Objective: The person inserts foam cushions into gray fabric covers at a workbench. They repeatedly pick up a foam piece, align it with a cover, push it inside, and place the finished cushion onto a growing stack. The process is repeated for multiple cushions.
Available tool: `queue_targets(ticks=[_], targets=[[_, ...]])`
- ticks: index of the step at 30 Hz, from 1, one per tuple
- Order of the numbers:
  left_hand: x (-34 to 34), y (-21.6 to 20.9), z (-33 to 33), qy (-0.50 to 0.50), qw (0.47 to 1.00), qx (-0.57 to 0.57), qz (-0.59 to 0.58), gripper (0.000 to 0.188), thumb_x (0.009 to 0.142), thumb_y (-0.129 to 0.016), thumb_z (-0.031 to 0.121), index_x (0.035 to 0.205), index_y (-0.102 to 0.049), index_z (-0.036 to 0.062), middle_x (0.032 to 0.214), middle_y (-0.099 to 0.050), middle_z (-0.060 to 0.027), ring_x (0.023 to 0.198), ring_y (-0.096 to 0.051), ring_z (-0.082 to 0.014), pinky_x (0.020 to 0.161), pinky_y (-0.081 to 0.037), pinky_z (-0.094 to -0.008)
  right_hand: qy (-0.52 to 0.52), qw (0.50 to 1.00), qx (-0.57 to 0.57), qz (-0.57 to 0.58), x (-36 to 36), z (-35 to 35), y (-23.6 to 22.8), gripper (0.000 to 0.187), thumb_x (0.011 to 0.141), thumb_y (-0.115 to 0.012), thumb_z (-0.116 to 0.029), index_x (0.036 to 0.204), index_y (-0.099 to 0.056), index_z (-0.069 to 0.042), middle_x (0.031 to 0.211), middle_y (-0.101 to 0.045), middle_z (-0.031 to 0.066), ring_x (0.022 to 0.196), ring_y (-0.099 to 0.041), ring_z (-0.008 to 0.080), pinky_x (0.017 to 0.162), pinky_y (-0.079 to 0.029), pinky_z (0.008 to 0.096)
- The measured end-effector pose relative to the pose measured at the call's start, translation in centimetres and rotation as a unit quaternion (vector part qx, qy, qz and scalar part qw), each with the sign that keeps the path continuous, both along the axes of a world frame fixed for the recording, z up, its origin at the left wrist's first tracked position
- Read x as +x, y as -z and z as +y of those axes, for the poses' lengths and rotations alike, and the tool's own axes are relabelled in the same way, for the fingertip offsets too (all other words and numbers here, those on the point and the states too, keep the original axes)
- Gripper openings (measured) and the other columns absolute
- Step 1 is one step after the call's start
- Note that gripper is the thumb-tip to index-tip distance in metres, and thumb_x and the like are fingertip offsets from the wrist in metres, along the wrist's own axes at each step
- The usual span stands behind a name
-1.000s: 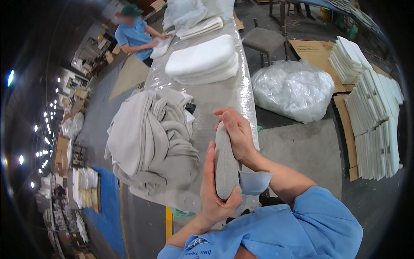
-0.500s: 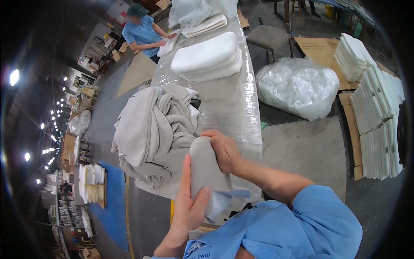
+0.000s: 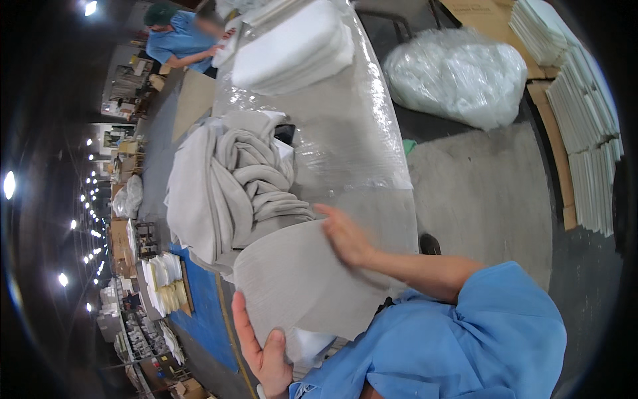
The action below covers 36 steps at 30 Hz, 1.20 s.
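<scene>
A light grey fabric-covered cushion [image 3: 299, 272], broad and rounded at its far end, is held up in front of my body, its wide face toward me. At its lower left edge my left hand [image 3: 262, 356] grips it, thumb on the face and fingers along the side. My right hand [image 3: 349, 239] lies along the upper right edge with fingers stretched out, slightly blurred. White lining [image 3: 311, 346] shows at the cushion's near edge. Just beyond, a heap of grey fabric covers [image 3: 206, 193] lies on the table, folded and rumpled.
The plastic-wrapped table [image 3: 352, 153] runs away from me, bearing a stack of white padding [image 3: 292, 50]. A co-worker [image 3: 179, 40] stands at its far left. On the right are a clear bag of white filling [image 3: 458, 76] and stacked white foam pads [image 3: 588, 120].
The cushion has turned from edge-on to show its wide face. My left hand has moved down and left along it; my right hand's curled fingers have straightened. The view has shifted.
</scene>
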State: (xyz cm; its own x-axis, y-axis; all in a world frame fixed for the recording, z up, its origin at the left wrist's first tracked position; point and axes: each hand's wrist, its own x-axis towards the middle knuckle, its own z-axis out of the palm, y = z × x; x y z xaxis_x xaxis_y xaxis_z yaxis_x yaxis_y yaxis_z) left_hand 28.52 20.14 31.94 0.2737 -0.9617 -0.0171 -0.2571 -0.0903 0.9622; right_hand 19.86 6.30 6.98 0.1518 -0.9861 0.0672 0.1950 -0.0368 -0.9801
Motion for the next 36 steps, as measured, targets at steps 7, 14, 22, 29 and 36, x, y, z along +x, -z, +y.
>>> queue_targets(ticks=[7,14,22,29,36], targets=[[1.2,-0.7,-1.3,-0.104,0.991,0.005,-0.086,0.089,0.091,-0.064,0.020,0.167,-0.024,-0.0017,0.166,-0.036,-0.0262,0.153,-0.036,-0.0379,0.127,-0.022,-0.0491,-0.021,0.983,-0.180,0.024,1.1,0.8,-6.7,0.068,0.102,-0.056,-0.038,0.161,-0.039,-0.009,0.162,-0.041,0.0185,0.153,-0.032,0.0429,0.125,-0.018,0.0624],[4.5,0.1,-1.3,-0.120,0.987,0.004,-0.108,0.091,0.090,-0.060,0.025,0.166,-0.021,-0.0043,0.167,-0.033,-0.0288,0.154,-0.033,-0.0399,0.127,-0.021,-0.0507,-0.054,0.995,-0.047,0.073,3.4,-0.6,4.7,0.055,0.108,-0.046,-0.037,0.154,-0.048,-0.007,0.147,-0.056,0.0212,0.137,-0.051,0.0400,0.120,-0.032,0.0529],[7.3,1.6,2.2,-0.188,0.976,0.013,-0.106,0.090,0.093,-0.059,0.029,0.168,-0.020,-0.0003,0.168,-0.031,-0.0264,0.154,-0.032,-0.0389,0.127,-0.020,-0.0515,-0.138,0.981,0.004,0.139,2.7,-0.4,10.4,0.050,0.110,-0.040,-0.037,0.144,-0.055,-0.004,0.138,-0.060,0.0211,0.132,-0.053,0.0391,0.117,-0.037,0.0464],[7.4,2.1,6.3,-0.257,0.949,0.057,-0.170,0.082,0.097,-0.056,0.027,0.168,-0.024,0.0035,0.168,-0.032,-0.0252,0.154,-0.032,-0.0374,0.127,-0.021,-0.0487,-0.134,0.973,-0.138,0.125,5.0,3.1,1.6,0.053,0.108,-0.048,-0.035,0.152,-0.049,-0.007,0.155,-0.048,0.0228,0.147,-0.040,0.0399,0.122,-0.032,0.0491],[8.7,4.8,10.4,-0.393,0.855,0.217,-0.261,0.064,0.103,-0.060,0.032,0.160,-0.045,0.0068,0.156,-0.052,-0.0254,0.145,-0.048,-0.0339,0.122,-0.034,-0.0429,-0.204,0.965,-0.089,0.138,7.2,3.8,5.9,0.053,0.107,-0.053,-0.031,0.150,-0.050,-0.001,0.154,-0.049,0.0226,0.147,-0.041,0.0405,0.124,-0.032,0.0482]])
